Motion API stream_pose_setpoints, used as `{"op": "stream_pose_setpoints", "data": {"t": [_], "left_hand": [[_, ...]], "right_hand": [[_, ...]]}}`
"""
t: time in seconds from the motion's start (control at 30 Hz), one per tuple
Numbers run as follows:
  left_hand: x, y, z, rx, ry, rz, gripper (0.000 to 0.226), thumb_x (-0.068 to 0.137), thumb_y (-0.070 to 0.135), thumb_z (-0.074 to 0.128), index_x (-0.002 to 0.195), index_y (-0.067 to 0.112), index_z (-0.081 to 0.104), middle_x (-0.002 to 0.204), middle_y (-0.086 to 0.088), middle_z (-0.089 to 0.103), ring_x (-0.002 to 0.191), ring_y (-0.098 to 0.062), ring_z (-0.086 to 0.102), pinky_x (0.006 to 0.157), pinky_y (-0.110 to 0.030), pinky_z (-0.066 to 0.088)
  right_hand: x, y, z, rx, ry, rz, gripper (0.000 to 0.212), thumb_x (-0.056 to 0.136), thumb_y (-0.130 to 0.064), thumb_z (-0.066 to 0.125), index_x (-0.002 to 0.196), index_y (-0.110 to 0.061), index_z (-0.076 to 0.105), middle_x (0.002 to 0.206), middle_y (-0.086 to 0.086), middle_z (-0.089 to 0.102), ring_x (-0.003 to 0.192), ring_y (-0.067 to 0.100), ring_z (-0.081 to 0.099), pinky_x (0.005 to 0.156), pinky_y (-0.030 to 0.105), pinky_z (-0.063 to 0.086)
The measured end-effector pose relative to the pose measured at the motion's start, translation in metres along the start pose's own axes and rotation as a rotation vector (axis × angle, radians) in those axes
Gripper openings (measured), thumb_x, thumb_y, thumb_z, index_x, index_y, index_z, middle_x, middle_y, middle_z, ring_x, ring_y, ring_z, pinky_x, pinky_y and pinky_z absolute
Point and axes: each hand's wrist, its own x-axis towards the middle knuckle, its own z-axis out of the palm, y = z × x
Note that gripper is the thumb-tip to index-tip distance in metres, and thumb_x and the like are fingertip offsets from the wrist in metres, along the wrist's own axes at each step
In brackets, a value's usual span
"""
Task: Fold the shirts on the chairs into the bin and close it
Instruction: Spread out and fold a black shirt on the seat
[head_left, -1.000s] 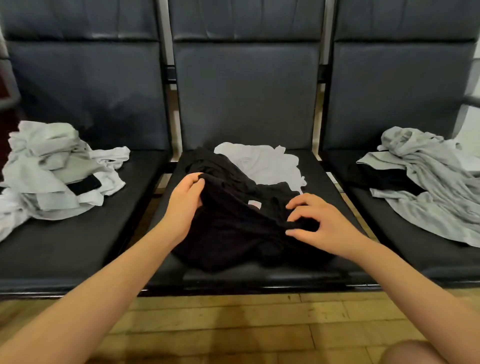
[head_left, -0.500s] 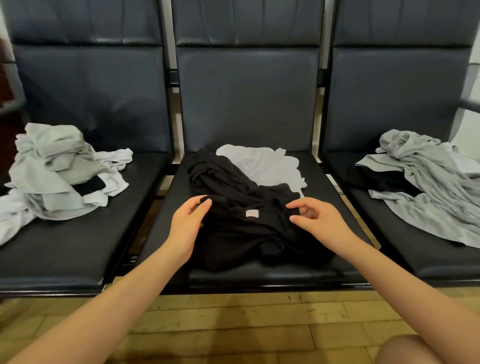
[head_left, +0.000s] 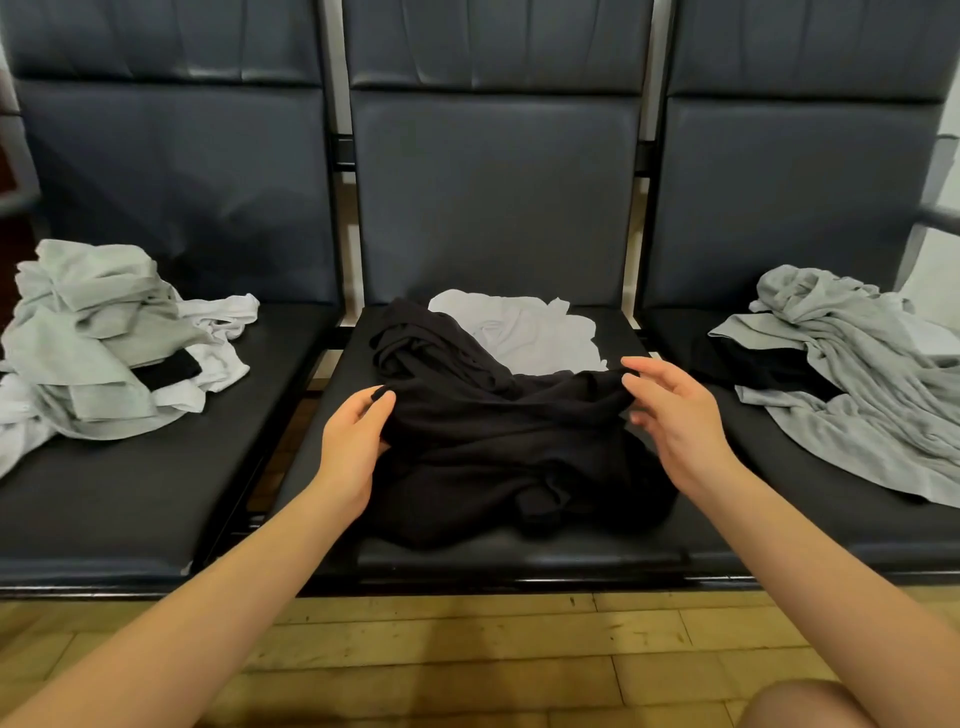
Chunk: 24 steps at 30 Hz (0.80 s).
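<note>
Three dark chairs (head_left: 493, 208) on wood floor (head_left: 467, 660), shirt heaps (head_left: 509, 447) on each seat

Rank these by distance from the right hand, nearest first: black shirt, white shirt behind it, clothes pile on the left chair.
1. black shirt, middle seat, pinched by the right hand.
2. white shirt, behind it at the seat's back.
3. clothes pile, left chair, far across.

You have one view only, from the head-worn camera. It looks forward and down, squarely at the middle dark padded leather chair (head_left: 493, 208), close in. Its wide angle takes in both neighbouring seats and the yellow wooden plank floor (head_left: 467, 649) below.
</note>
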Motion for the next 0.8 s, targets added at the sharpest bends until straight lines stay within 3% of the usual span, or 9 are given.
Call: {"op": "stream_pose_setpoints", "data": {"t": [0.13, 0.27, 0.33, 0.43, 0.5, 0.63, 0.73, 0.8], "left_hand": [[0.000, 0.000, 0.000, -0.006, -0.001, 0.009, 0.013, 0.097, 0.018, 0.054, 0.102, 0.022, 0.066, 0.112, -0.002, 0.068, 0.107, -0.017, 0.064, 0.094, -0.035, 0.051], [0.004, 0.001, -0.003, -0.040, 0.010, -0.005, 0.016, 0.096, 0.020, 0.056, 0.108, 0.020, 0.066, 0.115, -0.003, 0.068, 0.109, -0.018, 0.063, 0.096, -0.038, 0.051], [0.004, 0.002, -0.006, -0.037, 0.003, 0.002, 0.019, 0.096, 0.021, 0.056, 0.112, 0.019, 0.065, 0.116, -0.002, 0.067, 0.110, -0.018, 0.063, 0.096, -0.038, 0.051], [0.000, 0.004, -0.005, -0.011, -0.017, 0.020, 0.014, 0.097, 0.020, 0.054, 0.105, 0.022, 0.065, 0.112, 0.000, 0.068, 0.107, -0.015, 0.064, 0.094, -0.034, 0.052], [-0.003, 0.003, -0.004, 0.031, -0.026, 0.036, 0.014, 0.097, 0.019, 0.053, 0.104, 0.022, 0.066, 0.109, 0.001, 0.068, 0.105, -0.014, 0.064, 0.094, -0.034, 0.051], [-0.003, -0.002, -0.006, 0.140, -0.045, 0.064, 0.015, 0.097, 0.024, 0.053, 0.103, 0.026, 0.066, 0.108, 0.003, 0.068, 0.105, -0.014, 0.063, 0.099, -0.040, 0.049], [-0.003, -0.002, -0.007, 0.146, -0.057, 0.065, 0.015, 0.097, 0.024, 0.053, 0.104, 0.026, 0.067, 0.109, 0.002, 0.069, 0.106, -0.015, 0.063, 0.100, -0.042, 0.049], [-0.003, 0.000, -0.007, 0.133, -0.049, 0.062, 0.015, 0.097, 0.024, 0.053, 0.103, 0.026, 0.067, 0.108, 0.003, 0.069, 0.106, -0.015, 0.063, 0.100, -0.041, 0.049]], "right_hand": [[-0.003, -0.006, -0.001, -0.073, -0.008, -0.056, 0.019, 0.091, -0.007, 0.060, 0.101, -0.019, 0.070, 0.088, -0.001, 0.067, 0.075, 0.014, 0.056, 0.066, 0.023, 0.045], [-0.006, -0.017, 0.001, 0.302, -0.119, 0.013, 0.026, 0.095, -0.002, 0.051, 0.112, -0.017, 0.064, 0.095, -0.001, 0.072, 0.088, 0.011, 0.069, 0.075, 0.023, 0.055], [-0.005, -0.017, 0.002, 0.340, -0.156, 0.044, 0.029, 0.094, -0.001, 0.050, 0.115, -0.017, 0.062, 0.096, 0.002, 0.069, 0.091, 0.014, 0.067, 0.082, 0.026, 0.056], [-0.006, -0.011, 0.006, 0.156, -0.225, 0.113, 0.028, 0.093, -0.008, 0.055, 0.118, -0.019, 0.063, 0.094, 0.001, 0.065, 0.091, 0.015, 0.063, 0.082, 0.030, 0.053], [-0.011, -0.005, 0.008, -0.082, -0.267, 0.170, 0.027, 0.091, -0.016, 0.062, 0.118, -0.022, 0.063, 0.106, 0.004, 0.067, 0.095, 0.016, 0.064, 0.078, 0.027, 0.050], [-0.018, 0.001, 0.012, -0.595, -0.257, 0.051, 0.026, 0.088, -0.021, 0.068, 0.112, -0.029, 0.063, 0.094, 0.003, 0.065, 0.091, 0.005, 0.059, 0.072, 0.021, 0.044], [-0.017, 0.005, 0.013, -0.521, -0.214, -0.046, 0.024, 0.089, -0.012, 0.064, 0.108, -0.028, 0.067, 0.078, -0.006, 0.059, 0.084, 0.010, 0.060, 0.077, 0.024, 0.045], [-0.015, 0.005, 0.012, -0.380, -0.154, -0.091, 0.025, 0.091, -0.009, 0.061, 0.108, -0.027, 0.068, 0.079, -0.013, 0.056, 0.087, 0.009, 0.058, 0.081, 0.026, 0.047]]}}
